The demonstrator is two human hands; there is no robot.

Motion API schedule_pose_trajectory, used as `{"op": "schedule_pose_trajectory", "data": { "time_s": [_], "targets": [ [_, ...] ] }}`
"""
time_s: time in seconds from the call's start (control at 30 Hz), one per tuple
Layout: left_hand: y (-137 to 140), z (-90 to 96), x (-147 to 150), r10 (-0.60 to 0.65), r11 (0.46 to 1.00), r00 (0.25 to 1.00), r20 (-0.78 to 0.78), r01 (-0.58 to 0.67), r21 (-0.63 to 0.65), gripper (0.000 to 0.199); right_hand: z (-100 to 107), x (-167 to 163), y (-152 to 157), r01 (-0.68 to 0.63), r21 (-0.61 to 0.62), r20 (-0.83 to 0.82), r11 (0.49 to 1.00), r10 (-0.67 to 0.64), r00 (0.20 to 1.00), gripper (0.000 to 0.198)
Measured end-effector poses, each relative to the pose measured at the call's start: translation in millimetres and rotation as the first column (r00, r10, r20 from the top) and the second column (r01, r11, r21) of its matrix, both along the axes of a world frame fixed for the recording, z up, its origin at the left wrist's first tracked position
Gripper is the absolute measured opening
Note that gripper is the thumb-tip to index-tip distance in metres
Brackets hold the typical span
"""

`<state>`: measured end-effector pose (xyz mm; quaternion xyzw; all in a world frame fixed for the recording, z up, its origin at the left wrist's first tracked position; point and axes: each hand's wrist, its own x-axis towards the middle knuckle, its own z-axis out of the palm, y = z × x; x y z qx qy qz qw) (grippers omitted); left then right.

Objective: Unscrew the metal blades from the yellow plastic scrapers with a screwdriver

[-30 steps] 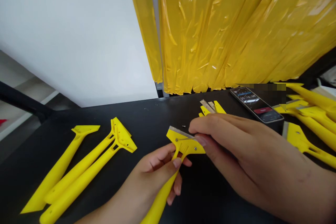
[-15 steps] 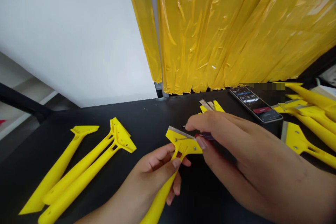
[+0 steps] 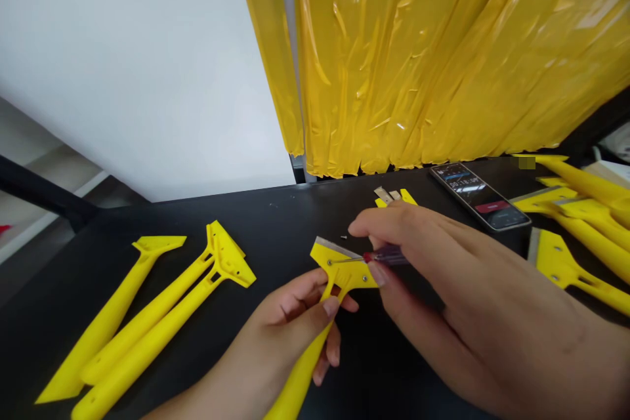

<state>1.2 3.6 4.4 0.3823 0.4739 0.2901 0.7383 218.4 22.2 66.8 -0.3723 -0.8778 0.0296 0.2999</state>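
My left hand [image 3: 300,321] is wrapped round the neck of a yellow scraper [image 3: 344,269], whose head has a metal blade along its top edge and two screws. Between the thumb and fingers of my right hand [image 3: 438,275] is a small screwdriver [image 3: 388,256] with a purple and red handle. Its thin shaft reaches left across the scraper head, and the tip meets the left screw [image 3: 329,263]. A loose screw [image 3: 344,237] lies on the black table just beyond the blade. My right hand partly covers some blades and yellow pieces [image 3: 386,195] behind it.
On the left of the black table [image 3: 162,302] lie three yellow scraper parts [image 3: 147,335]. A phone [image 3: 480,197] showing a timer rests at the back right. Several yellow scrapers [image 3: 585,210] are piled at the far right. Yellow plastic sheeting [image 3: 418,65] hangs behind the table.
My right-hand fingers have shifted slightly on the screwdriver, showing more of its handle and the loose screw. My left hand and the scraper have stayed nearly still.
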Motion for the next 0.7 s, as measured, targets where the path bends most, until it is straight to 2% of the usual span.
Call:
{"op": "schedule_pose_trajectory", "data": {
  "time_s": [0.1,0.2,0.23,0.3,0.37,0.43,0.5,0.57,0.6,0.67,0.7],
  "targets": [
    [2,0.3,0,0.018,0.999,1.000,0.004,-0.017,-0.030,0.021,-2,1,-2,-0.023,-0.040,-0.026,0.999,0.022,0.999,0.027],
    [3,1.6,0,0.065,0.997,0.998,0.013,-0.065,-0.041,0.019,-3,4,-5,0.013,-0.158,-0.285,0.987,-0.058,0.957,0.020],
    [3,2.7,1,0.092,0.995,0.996,0.009,-0.091,-0.042,0.019,-3,4,-5,0.029,-0.213,-0.404,0.977,-0.115,0.907,0.017],
    [2,6.1,1,0.131,0.990,0.991,0.007,-0.130,-0.045,0.019,-2,4,-3,0.029,-0.323,-0.614,0.946,-0.233,0.754,0.009],
    [0,9.9,1,0.166,0.985,0.986,0.017,-0.165,-0.052,0.019,-2,2,2,-0.056,-0.408,-0.743,0.911,-0.296,0.600,0.014],
    [-2,12.9,0,0.188,0.981,0.982,0.024,-0.187,-0.049,0.019,-4,0,10,-0.208,-0.480,-0.800,0.853,-0.327,0.503,0.015],
    [-2,14.4,-2,0.195,0.980,0.981,0.012,-0.195,-0.030,0.018,-6,-1,18,-0.371,-0.534,-0.821,0.760,-0.362,0.441,0.015],
    [-1,14.3,-5,0.208,0.978,0.978,-0.020,-0.208,0.022,0.021,-10,0,25,-0.489,-0.559,-0.827,0.669,-0.414,0.379,0.019],
    [0,13.9,-7,0.225,0.973,0.973,-0.044,-0.222,0.062,0.022,-12,0,28,-0.525,-0.556,-0.831,0.644,-0.432,0.350,0.021],
    [3,12.9,-11,0.248,0.957,0.961,-0.121,-0.224,0.183,0.022,-15,0,31,-0.538,-0.573,-0.820,0.619,-0.448,0.357,0.025],
    [4,12.5,-14,0.255,0.942,0.950,-0.179,-0.202,0.269,0.024,-17,0,32,-0.508,-0.615,-0.789,0.604,-0.456,0.413,0.025]
  ]
}}
